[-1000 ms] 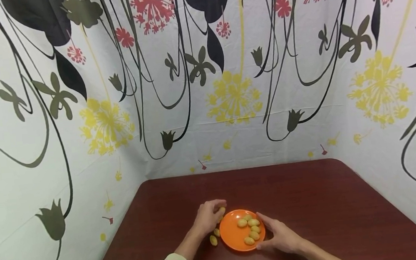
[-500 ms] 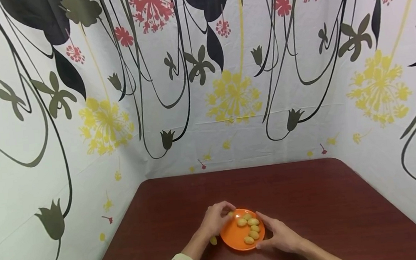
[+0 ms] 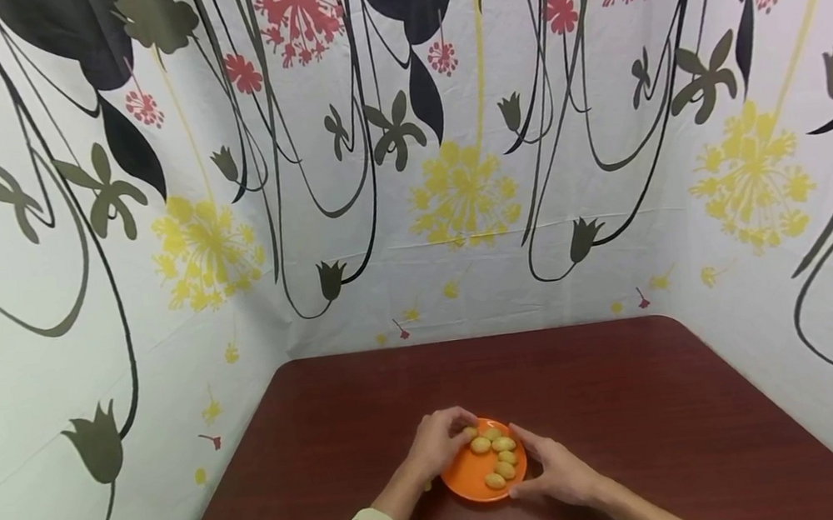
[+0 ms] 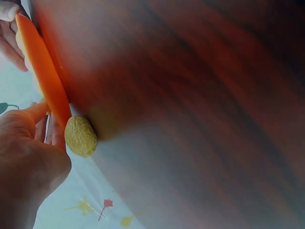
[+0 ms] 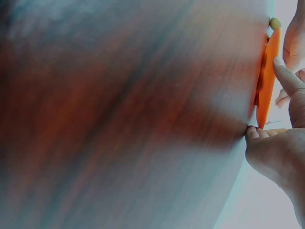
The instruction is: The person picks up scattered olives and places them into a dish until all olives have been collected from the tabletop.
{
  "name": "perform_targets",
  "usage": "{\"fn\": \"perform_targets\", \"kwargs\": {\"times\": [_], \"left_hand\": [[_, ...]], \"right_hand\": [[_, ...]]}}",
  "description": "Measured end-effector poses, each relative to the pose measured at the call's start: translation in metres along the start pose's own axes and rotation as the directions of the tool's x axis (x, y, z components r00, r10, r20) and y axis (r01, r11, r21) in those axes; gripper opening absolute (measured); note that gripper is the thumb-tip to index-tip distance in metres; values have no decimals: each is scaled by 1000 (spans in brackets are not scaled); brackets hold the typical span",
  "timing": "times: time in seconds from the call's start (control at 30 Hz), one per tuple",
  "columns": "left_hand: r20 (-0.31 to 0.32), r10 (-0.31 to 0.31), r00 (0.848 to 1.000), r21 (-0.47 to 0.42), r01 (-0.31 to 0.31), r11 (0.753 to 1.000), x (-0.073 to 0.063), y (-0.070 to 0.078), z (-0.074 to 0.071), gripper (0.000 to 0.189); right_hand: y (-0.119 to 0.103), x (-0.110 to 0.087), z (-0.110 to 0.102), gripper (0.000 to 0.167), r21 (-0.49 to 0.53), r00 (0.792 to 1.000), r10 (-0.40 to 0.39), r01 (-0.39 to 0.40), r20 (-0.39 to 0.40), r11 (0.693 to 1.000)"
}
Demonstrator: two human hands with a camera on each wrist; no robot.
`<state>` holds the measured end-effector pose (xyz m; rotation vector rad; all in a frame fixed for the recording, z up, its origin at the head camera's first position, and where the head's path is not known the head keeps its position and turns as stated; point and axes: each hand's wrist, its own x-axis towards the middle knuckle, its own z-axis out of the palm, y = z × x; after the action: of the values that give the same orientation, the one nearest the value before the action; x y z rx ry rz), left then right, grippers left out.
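Head view, left hand: clamped on a held oval at the far left rim of the plate.
Right hand: clamped on the orange plate, thumb and fingers spread around its right edge, presumably to stop it sliding on the counter.
Plated ovals: sat toward the far and right sides, smooth-edged, yellowish; bare space remained near left.
Loose oval: lay on the counter just beside the plate, mottled, rough-skinned, yellow-brown.

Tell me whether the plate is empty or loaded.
Loaded, but not full: in the head view, several yellow pieces lie on the plate, and part of its orange surface shows bare beside them.
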<state>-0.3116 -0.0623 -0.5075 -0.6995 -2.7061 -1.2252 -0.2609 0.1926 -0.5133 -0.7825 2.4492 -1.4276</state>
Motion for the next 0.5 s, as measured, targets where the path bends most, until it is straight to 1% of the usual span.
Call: {"fn": "perform_targets", "kwargs": {"times": [0.1,0.3,0.5], "left_hand": [[-6,-5,1000,-7,5,1000,1,0,1,15],[-16,-48,999,-37,47,998,2,-1,2,19],[-23,-63,998,-30,63,998,3,-3,5,20]], "right_hand": [[0,1,0,104,-9,1000,5,-5,0,1000],[0,2,0,104,0,1000,24,-24,5,1000],[-2,2,0,105,11,1000,29,-29,5,1000]]}}
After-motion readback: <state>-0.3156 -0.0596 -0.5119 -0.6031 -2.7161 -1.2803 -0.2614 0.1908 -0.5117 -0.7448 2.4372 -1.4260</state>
